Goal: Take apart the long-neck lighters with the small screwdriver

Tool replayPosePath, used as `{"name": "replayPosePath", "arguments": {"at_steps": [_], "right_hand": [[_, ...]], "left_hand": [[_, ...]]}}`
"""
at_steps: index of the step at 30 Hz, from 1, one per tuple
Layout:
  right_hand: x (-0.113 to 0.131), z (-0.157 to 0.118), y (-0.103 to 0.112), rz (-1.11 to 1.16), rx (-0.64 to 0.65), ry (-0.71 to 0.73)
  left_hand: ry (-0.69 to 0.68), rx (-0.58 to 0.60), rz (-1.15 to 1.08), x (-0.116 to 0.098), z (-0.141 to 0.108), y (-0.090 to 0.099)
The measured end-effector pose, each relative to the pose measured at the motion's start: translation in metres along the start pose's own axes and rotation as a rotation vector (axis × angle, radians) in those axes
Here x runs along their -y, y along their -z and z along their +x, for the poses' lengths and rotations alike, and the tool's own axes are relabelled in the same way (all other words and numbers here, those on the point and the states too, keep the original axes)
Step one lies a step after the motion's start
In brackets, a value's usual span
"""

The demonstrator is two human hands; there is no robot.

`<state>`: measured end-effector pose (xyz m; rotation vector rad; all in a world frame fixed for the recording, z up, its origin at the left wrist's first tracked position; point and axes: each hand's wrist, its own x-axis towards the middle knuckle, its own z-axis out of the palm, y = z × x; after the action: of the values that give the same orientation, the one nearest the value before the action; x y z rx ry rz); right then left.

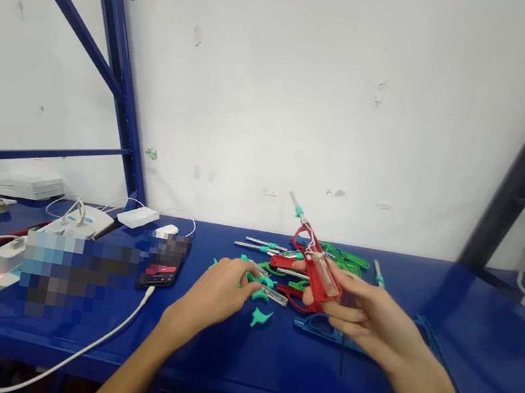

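Note:
My right hand [359, 308] is raised over the table, its fingers closed round a red plastic handle [322, 278] with a ring at its upper end. A clear strip lies along the handle, and a thin metal rod with a teal collar and a clear tip [294, 202] sticks out up and left. My left hand [220, 291] is low among small teal pieces, thumb and fingertips pinched at a curved teal plastic clip [267, 281]. Its fingers partly hide the contact. Another teal clip [260, 318] lies in front of it, beside a clear-and-metal strip [275, 296].
Behind my hands is a pile of green handles [345, 258], red handles and rods [258, 247]. Blue plastic frames [437, 359] lie at right, near a loose rod [378, 273]. At left are a phone [161, 270], a white cable [117, 327] and a power strip [1, 265].

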<state>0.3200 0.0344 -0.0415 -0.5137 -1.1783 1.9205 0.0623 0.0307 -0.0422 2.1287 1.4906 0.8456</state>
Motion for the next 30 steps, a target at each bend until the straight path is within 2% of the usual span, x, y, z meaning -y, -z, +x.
{"name": "replayPosePath", "arguments": {"at_steps": [7,10,13,19,25,30], "right_hand": [[-0.013,0.009,-0.022,-0.141,0.14,-0.07],[-0.014,0.009,-0.024,-0.182,0.151,-0.067],[-0.016,0.008,-0.024,-0.212,0.154,-0.074],[-0.018,0.008,-0.025,-0.245,0.156,-0.085],[-0.017,0.008,-0.028,-0.252,0.169,-0.101],[-0.017,0.009,-0.029,-0.252,0.156,-0.114]], "left_hand": [[-0.024,-0.218,-0.155,-0.025,-0.007,0.006],[-0.021,-0.262,-0.239,-0.028,-0.009,0.005],[-0.026,-0.235,-0.32,-0.029,-0.009,0.004],[0.04,-0.048,-0.515,-0.027,-0.005,0.005],[0.06,-0.026,-0.654,-0.02,-0.002,0.013],[0.053,-0.055,-0.688,-0.017,-0.002,0.016]]}}
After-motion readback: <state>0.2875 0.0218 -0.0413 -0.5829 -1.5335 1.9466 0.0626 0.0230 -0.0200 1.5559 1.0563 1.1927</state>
